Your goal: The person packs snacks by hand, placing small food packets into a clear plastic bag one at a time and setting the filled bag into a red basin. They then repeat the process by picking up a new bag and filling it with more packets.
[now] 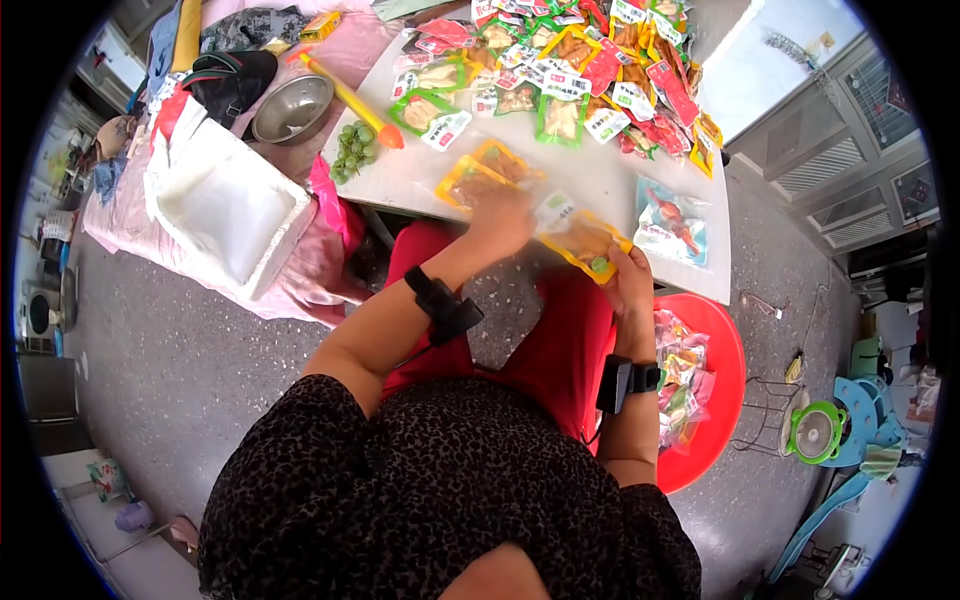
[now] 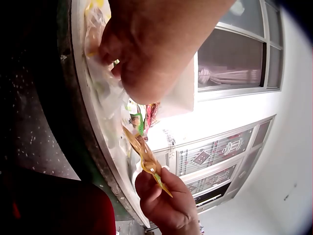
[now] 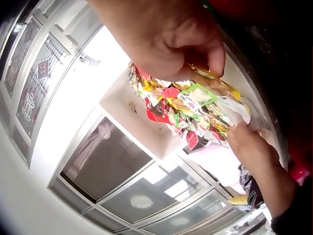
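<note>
Head view: both arms extend forward. The right hand clamps its fingers on one end of a yellow packet, held at the near edge of the tabletop. The left hand, motion-blurred, lies near the opposite end, possibly touching it; its finger spacing cannot be determined.

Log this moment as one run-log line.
right hand: grips yellow-edged packet | left hand: blurred, grip unclear | packet heap: on table | grapes: on table | red basin: holds packets
</note>
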Demonstrator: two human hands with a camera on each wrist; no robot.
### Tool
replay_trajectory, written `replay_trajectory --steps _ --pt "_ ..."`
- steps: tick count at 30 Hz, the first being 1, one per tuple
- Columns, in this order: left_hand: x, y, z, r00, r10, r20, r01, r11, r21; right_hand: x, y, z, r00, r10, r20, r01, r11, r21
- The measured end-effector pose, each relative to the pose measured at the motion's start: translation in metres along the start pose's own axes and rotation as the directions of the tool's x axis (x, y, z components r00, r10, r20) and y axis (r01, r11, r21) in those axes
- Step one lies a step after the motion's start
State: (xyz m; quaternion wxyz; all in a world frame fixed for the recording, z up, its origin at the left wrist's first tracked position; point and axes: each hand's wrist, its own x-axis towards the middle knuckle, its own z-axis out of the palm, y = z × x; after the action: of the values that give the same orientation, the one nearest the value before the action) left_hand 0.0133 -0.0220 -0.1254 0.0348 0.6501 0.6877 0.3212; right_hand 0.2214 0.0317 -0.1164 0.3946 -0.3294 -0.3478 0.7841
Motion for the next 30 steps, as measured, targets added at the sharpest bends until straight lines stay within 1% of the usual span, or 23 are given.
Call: replay_trajectory --steps 2,5,7,8,10,14,17,20,21,24,26,27,30 --pt "0.000 0.001 -0.002 1.000 0.008 0.004 -0.008 1.000 -0.014 0.007 -0.001 0.000 0.999 0.038 0.020 -0.038 0.999 -0.001" --pt "0.001 -0.006 0.007 0.981 0.107 -0.161 -0.109 0.994 -0.002 0.013 -0.006 0.004 0.996 0.088 0.032 -0.087 0.996 -0.027" --pt "0.000 -0.009 0.008 0.980 0.111 -0.166 -0.120 0.992 -0.046 0.014 -0.012 0.012 0.992 0.112 0.052 -0.109 0.993 -0.051" --pt "0.001 -0.009 0.008 0.979 0.113 -0.170 -0.126 0.990 -0.068 0.016 -0.013 0.015 0.992 0.102 0.071 -0.101 0.995 -0.016" --pt "0.000 -0.008 0.006 0.986 0.114 -0.122 -0.120 0.992 -0.040 0.018 -0.012 0.021 0.991 0.083 0.106 -0.089 0.994 0.056" --pt "0.001 -0.004 0.005 0.990 0.142 -0.026 -0.139 0.986 0.091 0.040 0.006 0.020 0.989 0.083 0.120 -0.093 0.993 0.076" --pt "0.000 0.006 -0.002 0.985 0.162 -0.064 -0.158 0.986 0.060 0.050 0.020 0.035 0.993 0.068 0.098 -0.075 0.995 0.070" --pt "-0.001 0.020 -0.016 0.981 0.173 -0.083 -0.173 0.985 0.002 0.057 0.032 0.050 0.994 0.089 0.060 -0.091 0.995 0.032" --pt "-0.002 0.020 -0.017 0.979 0.182 -0.092 -0.182 0.983 0.011 0.056 0.033 0.055 0.996 0.080 0.036 -0.081 0.997 0.015" --pt "-0.004 0.018 -0.019 0.971 0.216 -0.104 -0.214 0.976 0.029 0.048 0.026 0.071 0.990 0.128 -0.067 -0.138 0.972 -0.188" --pt "-0.005 0.017 -0.021 0.963 0.253 -0.091 -0.251 0.968 0.026 0.056 0.022 0.057 0.974 0.227 0.007 -0.212 0.920 -0.329" --pt "-0.006 0.017 -0.021 0.958 0.257 -0.125 -0.259 0.966 0.008 0.060 0.022 0.050 0.960 0.279 0.038 -0.241 0.884 -0.400" --pt "-0.008 0.020 -0.020 0.934 0.278 -0.224 -0.296 0.954 -0.052 0.053 0.014 0.054 0.960 0.278 -0.032 -0.265 0.865 -0.427"
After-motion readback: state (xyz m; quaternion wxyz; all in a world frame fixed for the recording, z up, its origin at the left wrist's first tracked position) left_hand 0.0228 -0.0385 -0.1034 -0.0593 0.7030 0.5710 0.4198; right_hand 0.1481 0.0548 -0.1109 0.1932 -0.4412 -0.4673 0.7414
